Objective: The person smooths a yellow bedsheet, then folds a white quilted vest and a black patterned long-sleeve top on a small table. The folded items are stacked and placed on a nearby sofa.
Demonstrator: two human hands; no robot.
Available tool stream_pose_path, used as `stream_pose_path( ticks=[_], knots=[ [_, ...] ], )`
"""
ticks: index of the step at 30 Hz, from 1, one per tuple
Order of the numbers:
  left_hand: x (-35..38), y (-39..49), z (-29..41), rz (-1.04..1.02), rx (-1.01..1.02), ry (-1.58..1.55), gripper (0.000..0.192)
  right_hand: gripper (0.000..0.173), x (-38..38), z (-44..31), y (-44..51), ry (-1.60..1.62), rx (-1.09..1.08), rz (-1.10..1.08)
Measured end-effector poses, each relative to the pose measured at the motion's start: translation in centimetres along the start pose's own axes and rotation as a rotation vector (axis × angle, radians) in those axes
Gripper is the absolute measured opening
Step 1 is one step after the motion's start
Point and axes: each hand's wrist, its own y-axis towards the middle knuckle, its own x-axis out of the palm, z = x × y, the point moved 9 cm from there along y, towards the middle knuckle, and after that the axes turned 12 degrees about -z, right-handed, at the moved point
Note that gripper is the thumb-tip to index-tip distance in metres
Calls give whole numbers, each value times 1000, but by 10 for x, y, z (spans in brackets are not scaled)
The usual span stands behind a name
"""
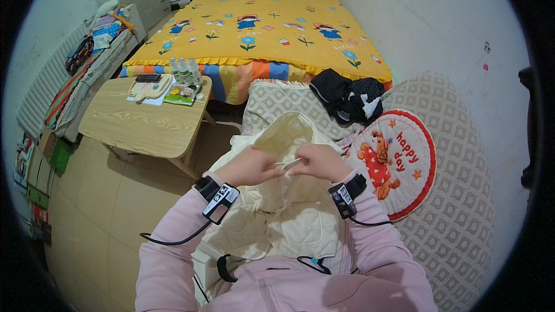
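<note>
A cream quilted hooded jacket [299, 221] lies spread before me, front up, its hood [286, 132] pointing away. My left hand [251, 167] has its fingers pinched at the neck opening, on a thin white strip [289, 164] that looks like a cord or the collar edge. From the other side, my right hand [318, 161] grips the same strip. The fingertips of both hands are close together, and what lies under them is partly hidden. Two patch pockets show on the lower front of the jacket.
Left of the jacket stands a low wooden table [143, 125] with bottles [184, 71], a snack packet [183, 94] and a dark remote-like object [148, 78]. Black clothes [342, 95] and a round cushion [394, 164] rest on the patterned sofa cover [455, 164]. A bed [260, 30] is behind.
</note>
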Motion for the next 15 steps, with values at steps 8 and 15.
stream_pose_path(
  ticks=[8,15],
  knots=[
    [-70,-39,-54,430,-152,628,22,34,-62,50,-44,-227,-27,466],
    [-92,-62,-80,252,-323,6,21,27,-56,83,-31,345,228,110]
  ],
)
